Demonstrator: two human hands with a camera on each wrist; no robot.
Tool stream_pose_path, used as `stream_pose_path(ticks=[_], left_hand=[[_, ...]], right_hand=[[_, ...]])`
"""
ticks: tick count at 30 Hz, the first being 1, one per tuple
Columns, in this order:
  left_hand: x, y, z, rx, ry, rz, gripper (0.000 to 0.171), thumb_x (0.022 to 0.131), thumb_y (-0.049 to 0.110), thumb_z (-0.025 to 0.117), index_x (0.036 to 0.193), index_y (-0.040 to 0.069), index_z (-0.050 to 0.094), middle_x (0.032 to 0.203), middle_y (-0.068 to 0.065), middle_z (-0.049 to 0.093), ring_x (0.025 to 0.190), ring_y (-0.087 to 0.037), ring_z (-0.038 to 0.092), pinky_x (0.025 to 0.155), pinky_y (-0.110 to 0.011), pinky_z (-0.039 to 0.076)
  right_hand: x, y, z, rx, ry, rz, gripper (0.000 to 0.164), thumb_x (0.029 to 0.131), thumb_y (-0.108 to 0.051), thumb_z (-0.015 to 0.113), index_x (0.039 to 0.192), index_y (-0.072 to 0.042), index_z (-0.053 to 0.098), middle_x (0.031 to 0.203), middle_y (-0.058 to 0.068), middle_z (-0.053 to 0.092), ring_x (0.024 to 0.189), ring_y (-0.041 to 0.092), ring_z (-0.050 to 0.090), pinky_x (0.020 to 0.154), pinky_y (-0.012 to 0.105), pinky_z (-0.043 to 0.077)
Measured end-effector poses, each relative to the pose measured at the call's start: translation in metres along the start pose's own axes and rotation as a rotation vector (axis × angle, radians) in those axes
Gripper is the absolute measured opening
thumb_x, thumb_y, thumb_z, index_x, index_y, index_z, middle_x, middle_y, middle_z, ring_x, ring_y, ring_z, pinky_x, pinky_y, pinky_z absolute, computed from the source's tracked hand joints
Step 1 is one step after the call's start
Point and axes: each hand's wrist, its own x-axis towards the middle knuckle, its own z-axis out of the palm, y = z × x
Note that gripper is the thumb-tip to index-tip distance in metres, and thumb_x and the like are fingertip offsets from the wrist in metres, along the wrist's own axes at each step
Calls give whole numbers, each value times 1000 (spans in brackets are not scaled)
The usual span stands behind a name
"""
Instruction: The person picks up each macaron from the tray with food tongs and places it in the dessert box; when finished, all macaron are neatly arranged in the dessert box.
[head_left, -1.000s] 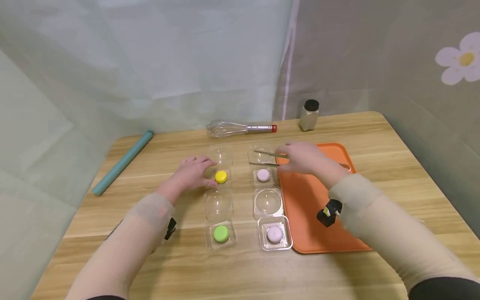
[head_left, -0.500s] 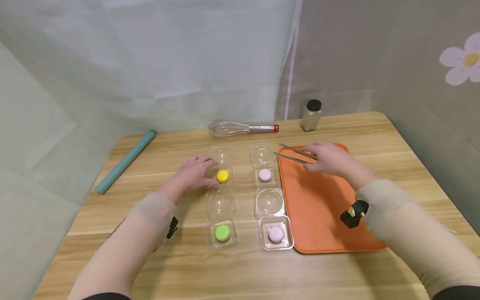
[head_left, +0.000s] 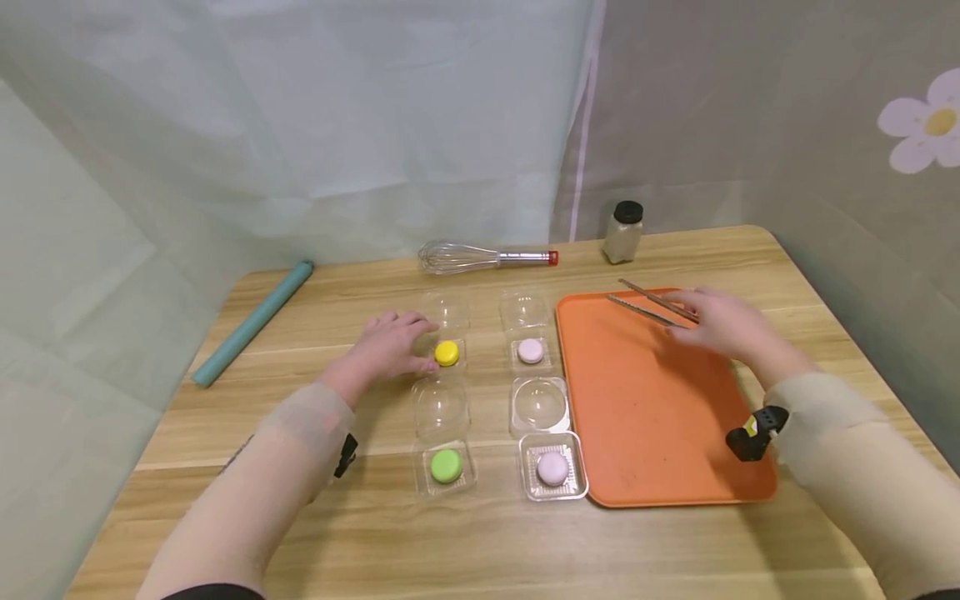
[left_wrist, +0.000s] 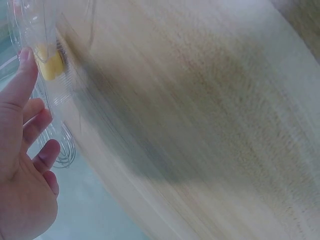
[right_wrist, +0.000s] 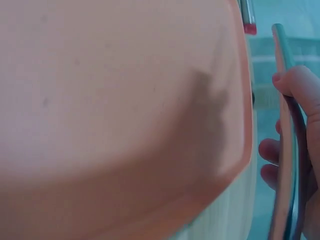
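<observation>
My right hand (head_left: pixel 723 325) holds a pair of metal tongs (head_left: pixel 651 304) over the far right part of the orange tray (head_left: pixel 637 417). The tongs' tips point left and stand apart, with nothing between them. In the right wrist view, thumb and fingers wrap the tongs (right_wrist: pixel 286 130). My left hand (head_left: pixel 386 346) rests with fingers spread beside an opened clear box holding a yellow macaron (head_left: pixel 447 353); the thumb tip is right at its edge. Other opened clear boxes hold a green macaron (head_left: pixel 446 466), a pale pink macaron (head_left: pixel 530 351) and a lilac macaron (head_left: pixel 552 468).
A whisk (head_left: pixel 487 257) lies at the back of the wooden table (head_left: pixel 420 550). A black-lidded jar (head_left: pixel 623 232) stands at the back right. On the left lies a teal rolling pin (head_left: pixel 253 323). A cloth backdrop (head_left: pixel 360 125) hangs behind the table.
My right hand has moved right with the tongs, from beside the far pink macaron's box to over the tray. The left hand has stayed by the yellow macaron's box.
</observation>
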Motion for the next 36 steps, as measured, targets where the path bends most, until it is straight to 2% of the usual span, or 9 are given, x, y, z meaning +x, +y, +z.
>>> stream_pose_path(ticks=[4,9,18,26,31,36], left_hand=[[0,1,0,-5,6,0,75,78,47,71,139,13,44,142,-13,40,123,-38,35,98,-55,27],[0,3,-2,-16,6,-1,74,78,47,71,139,13,45,141,-13,41,122,-37,36,98,-54,27],[0,3,-3,-19,-5,2,75,78,46,71,139,12,44,141,-14,40,123,-38,36,98,-55,27],[-1,2,-2,-10,1,3,75,78,47,71,139,12,44,141,-14,41,122,-38,36,97,-54,28],[-1,2,-2,-9,2,4,75,78,48,71,139,12,45,140,-13,41,121,-37,37,96,-54,29],[-1,2,-2,-13,6,6,75,78,48,71,139,12,45,141,-14,41,121,-37,37,96,-55,29]], right_hand=[[-8,10,-3,-27,16,57,51,83,-28,66,129,-8,54,111,22,55,91,35,56,70,53,44],[-18,21,-5,-30,49,89,51,84,-30,65,128,-8,55,104,21,57,86,33,56,65,51,44],[-33,43,-2,31,73,172,55,84,-33,65,128,-3,52,96,20,58,84,33,55,64,49,42],[-40,58,9,117,116,180,59,84,-34,68,126,5,50,98,27,58,87,38,54,73,54,41],[-45,66,15,118,84,208,63,86,-37,65,125,9,46,100,33,56,90,43,54,75,58,41],[-50,71,19,123,80,259,67,87,-38,63,126,12,40,93,31,57,82,41,56,70,56,42]])
